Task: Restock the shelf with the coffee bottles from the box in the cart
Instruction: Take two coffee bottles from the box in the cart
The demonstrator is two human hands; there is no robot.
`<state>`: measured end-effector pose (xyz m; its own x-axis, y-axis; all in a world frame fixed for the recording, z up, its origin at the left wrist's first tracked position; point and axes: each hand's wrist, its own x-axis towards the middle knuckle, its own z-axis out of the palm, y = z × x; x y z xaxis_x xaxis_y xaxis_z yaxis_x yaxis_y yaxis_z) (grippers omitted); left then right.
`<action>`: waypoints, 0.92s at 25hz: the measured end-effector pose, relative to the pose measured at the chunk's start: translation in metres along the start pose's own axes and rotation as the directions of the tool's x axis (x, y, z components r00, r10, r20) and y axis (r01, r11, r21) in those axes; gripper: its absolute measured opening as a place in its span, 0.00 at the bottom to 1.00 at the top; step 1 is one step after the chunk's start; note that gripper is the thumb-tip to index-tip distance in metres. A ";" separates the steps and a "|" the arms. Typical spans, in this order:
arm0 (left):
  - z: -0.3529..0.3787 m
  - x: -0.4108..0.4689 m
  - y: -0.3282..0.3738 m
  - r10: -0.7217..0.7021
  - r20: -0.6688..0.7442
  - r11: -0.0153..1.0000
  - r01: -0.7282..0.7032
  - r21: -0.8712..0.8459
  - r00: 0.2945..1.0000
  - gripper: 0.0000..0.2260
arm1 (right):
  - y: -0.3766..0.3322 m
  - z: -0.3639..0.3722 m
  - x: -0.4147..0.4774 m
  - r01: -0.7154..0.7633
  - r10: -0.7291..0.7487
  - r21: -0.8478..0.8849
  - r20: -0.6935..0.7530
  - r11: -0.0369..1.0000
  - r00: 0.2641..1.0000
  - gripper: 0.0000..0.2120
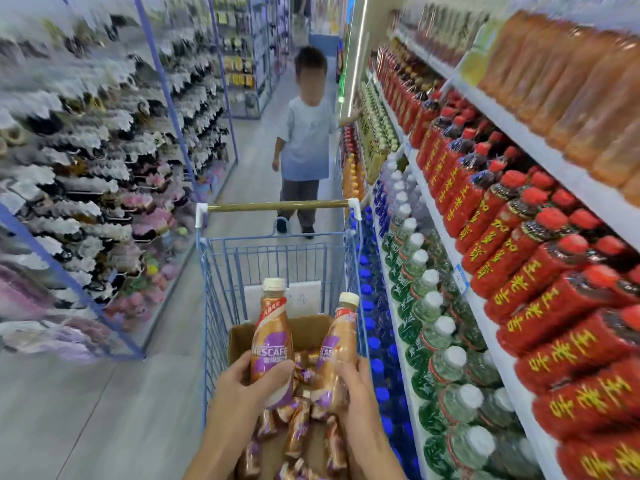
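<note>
Restocking, early stage: left hand point(242, 382) grasps one coffee bottle point(272, 334) and right hand point(353, 386) a second bottle point(337, 344), both held above the box point(242, 337) in the cart point(221, 289), where many remaining bottles point(298, 431) lie. The coffee slot on the shelf point(446, 216) is possibly out of view. The cart runs close along the shelf edge; a person point(304, 143) stands ahead, with open floor to the left

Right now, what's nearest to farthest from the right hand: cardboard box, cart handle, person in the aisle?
1. Cardboard box, under the right hand.
2. Cart handle, ahead, past the box.
3. Person, standing farther ahead.
</note>
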<state>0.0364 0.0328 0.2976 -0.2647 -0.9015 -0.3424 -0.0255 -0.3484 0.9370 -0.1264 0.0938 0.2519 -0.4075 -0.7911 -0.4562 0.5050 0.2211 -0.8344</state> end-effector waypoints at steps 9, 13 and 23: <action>-0.005 -0.047 0.010 0.053 0.325 0.998 -0.064 0.023 0.944 0.19 | -0.003 -0.005 -0.117 0.189 -0.208 -0.103 -0.224 0.977 0.952 0.20; 0.011 -0.087 0.000 0.061 0.474 0.996 -0.085 0.030 0.878 0.21 | 0.009 -0.026 -0.185 0.268 -0.277 -0.076 -0.375 0.960 0.885 0.18; 0.089 -0.215 -0.020 -0.031 0.813 0.988 -0.102 0.111 0.582 0.24 | 0.033 -0.089 -0.364 0.448 -0.368 -0.099 -0.737 0.889 0.567 0.12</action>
<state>0.0075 0.2564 0.3584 -0.9366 -0.3052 -0.1723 -0.1054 -0.2235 0.9690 -0.0288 0.4398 0.3627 -0.9776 -0.1098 -0.1796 0.1907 -0.1011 -0.9764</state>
